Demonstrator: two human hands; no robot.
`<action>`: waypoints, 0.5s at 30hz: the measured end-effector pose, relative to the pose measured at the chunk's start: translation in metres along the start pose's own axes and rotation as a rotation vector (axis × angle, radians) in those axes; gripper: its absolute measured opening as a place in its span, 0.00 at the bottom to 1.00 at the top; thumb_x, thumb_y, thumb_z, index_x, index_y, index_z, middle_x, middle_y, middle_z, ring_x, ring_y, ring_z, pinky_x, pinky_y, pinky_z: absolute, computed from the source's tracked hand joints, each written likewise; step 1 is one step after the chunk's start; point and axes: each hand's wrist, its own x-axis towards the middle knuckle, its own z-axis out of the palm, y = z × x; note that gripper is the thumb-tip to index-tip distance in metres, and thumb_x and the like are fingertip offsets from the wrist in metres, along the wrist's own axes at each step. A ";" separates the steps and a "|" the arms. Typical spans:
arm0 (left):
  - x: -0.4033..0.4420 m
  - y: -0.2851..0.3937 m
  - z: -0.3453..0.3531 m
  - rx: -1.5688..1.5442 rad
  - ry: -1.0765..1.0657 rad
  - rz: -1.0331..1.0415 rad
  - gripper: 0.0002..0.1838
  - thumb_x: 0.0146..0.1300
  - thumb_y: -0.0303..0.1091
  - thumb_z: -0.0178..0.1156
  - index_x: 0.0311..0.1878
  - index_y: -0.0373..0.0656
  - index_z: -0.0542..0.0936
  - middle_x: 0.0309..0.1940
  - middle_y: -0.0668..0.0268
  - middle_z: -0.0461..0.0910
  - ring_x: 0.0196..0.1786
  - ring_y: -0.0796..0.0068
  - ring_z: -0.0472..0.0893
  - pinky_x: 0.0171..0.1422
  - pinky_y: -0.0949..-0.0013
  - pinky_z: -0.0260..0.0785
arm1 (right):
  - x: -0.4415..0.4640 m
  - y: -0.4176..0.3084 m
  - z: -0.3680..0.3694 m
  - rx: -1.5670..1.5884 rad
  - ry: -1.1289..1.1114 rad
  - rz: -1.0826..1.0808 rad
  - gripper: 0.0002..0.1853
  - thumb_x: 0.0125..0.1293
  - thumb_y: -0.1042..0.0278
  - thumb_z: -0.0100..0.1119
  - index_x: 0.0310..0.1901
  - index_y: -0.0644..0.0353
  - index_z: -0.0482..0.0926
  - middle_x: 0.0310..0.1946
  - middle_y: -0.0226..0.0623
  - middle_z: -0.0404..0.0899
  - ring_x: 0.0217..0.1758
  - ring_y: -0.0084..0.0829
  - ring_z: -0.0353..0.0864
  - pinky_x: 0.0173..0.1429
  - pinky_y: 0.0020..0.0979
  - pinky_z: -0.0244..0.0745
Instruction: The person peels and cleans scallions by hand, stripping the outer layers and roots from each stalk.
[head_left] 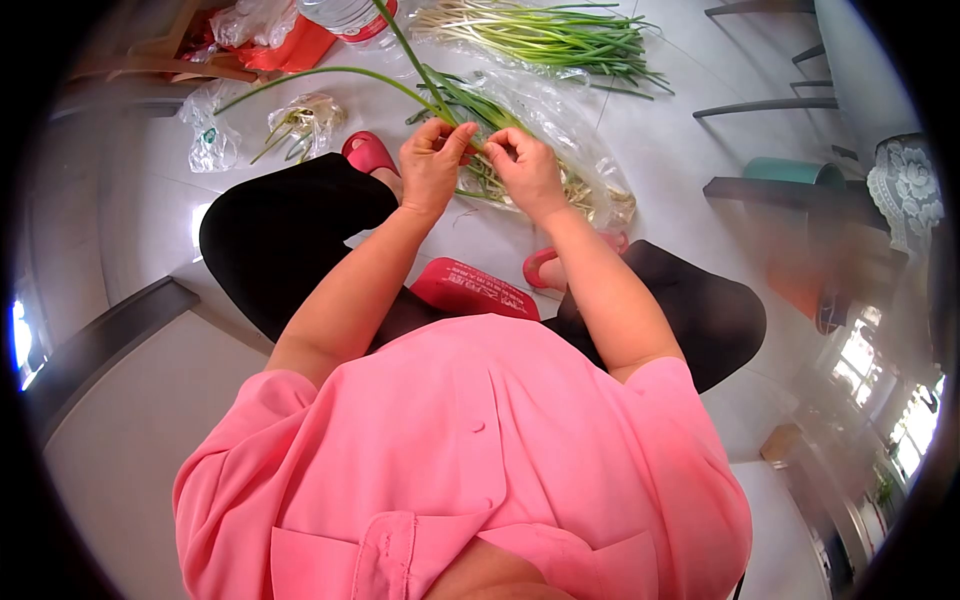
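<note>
A green onion [441, 106] is pinched between both my hands, its long leaves arching up and to the left. My left hand [430, 168] is closed on it with thumb and fingertips. Close beside it on the right, my right hand [528, 178] pinches the lower part of the same stalk; its base is hidden by the fingers. Under and behind the hands, a bunch of green onions [484, 110] lies on a clear plastic bag [560, 112], roots toward the right. Farther off, a larger pile of green onions [565, 38] rests on plastic.
A small clear bag with onion scraps [305, 125] and a crumpled bag [212, 130] lie left. A large plastic bottle [345, 14] stands behind. Dark chair legs [765, 107] and a teal container [795, 172] are at right. A red stool [470, 287] shows between my legs.
</note>
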 end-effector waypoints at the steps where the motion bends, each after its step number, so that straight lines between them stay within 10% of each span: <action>1: 0.000 -0.001 0.000 0.016 -0.005 0.016 0.11 0.55 0.34 0.63 0.26 0.36 0.75 0.19 0.68 0.76 0.22 0.83 0.75 0.25 0.80 0.68 | 0.001 0.003 0.000 -0.030 0.005 0.009 0.10 0.56 0.65 0.55 0.34 0.63 0.77 0.28 0.45 0.79 0.31 0.39 0.79 0.38 0.32 0.71; 10: 0.013 0.001 -0.012 0.012 0.088 0.037 0.10 0.56 0.32 0.62 0.28 0.35 0.75 0.24 0.68 0.76 0.25 0.81 0.78 0.27 0.78 0.73 | 0.008 0.008 -0.007 0.739 -0.061 0.271 0.06 0.64 0.69 0.50 0.35 0.62 0.72 0.28 0.31 0.78 0.18 0.13 0.66 0.22 0.16 0.61; 15: 0.024 0.004 -0.020 0.003 0.155 0.094 0.09 0.57 0.30 0.61 0.28 0.35 0.74 0.23 0.66 0.76 0.25 0.79 0.79 0.26 0.77 0.74 | 0.011 0.016 -0.019 0.716 -0.126 0.380 0.07 0.62 0.67 0.51 0.36 0.61 0.73 0.29 0.34 0.79 0.21 0.19 0.70 0.24 0.20 0.64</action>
